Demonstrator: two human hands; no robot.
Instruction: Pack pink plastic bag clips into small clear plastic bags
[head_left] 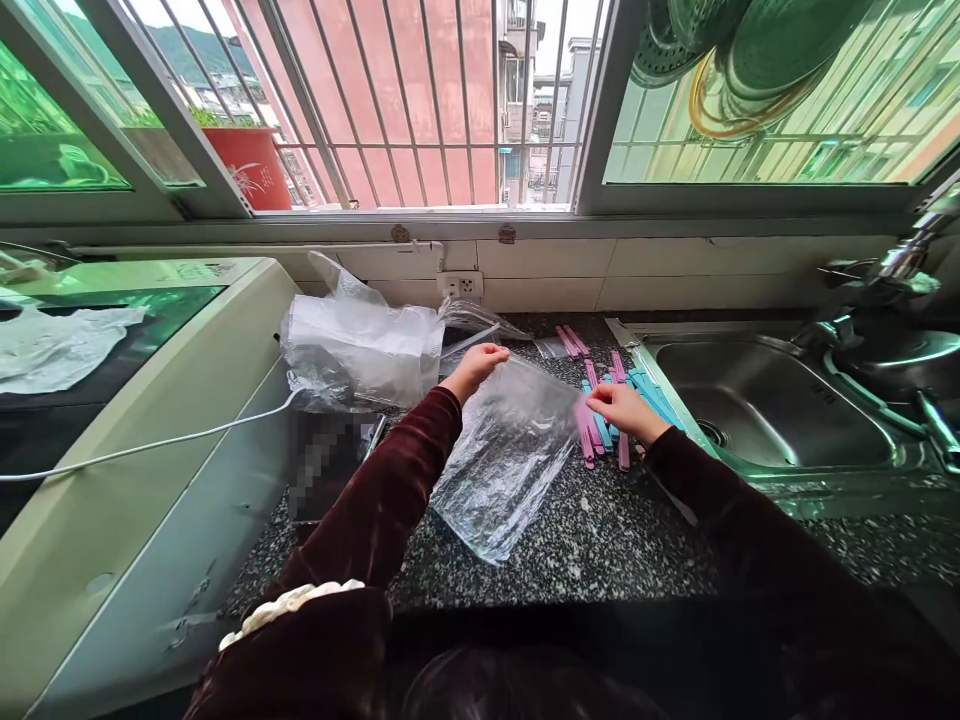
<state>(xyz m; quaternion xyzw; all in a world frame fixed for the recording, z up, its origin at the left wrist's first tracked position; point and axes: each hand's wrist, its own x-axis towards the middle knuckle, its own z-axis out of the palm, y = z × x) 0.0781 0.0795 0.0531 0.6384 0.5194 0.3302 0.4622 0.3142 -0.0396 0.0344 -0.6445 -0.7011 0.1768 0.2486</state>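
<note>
A clear plastic bag (510, 450) hangs stretched between my two hands over the speckled counter. My left hand (478, 368) pinches its upper left corner. At the upper right corner my right hand (626, 408) has its fingers closed on the bag's edge. Just beyond and below the right hand lie several pink sticks (623, 452) and blue sticks (654, 395), loosely piled. Two more pink strips (572, 341) rest farther back, beside a small clear packet (550, 348). To the left of my left hand sits a bundle of clear plastic bags (364, 340).
A steel sink (780, 400) with a faucet (900, 260) is set into the counter (585, 560) at right. A washing machine (187, 420) stands at left, with a white cable (187, 440) crossing its front. The wall socket (460, 286) sits behind the bags, below a barred window.
</note>
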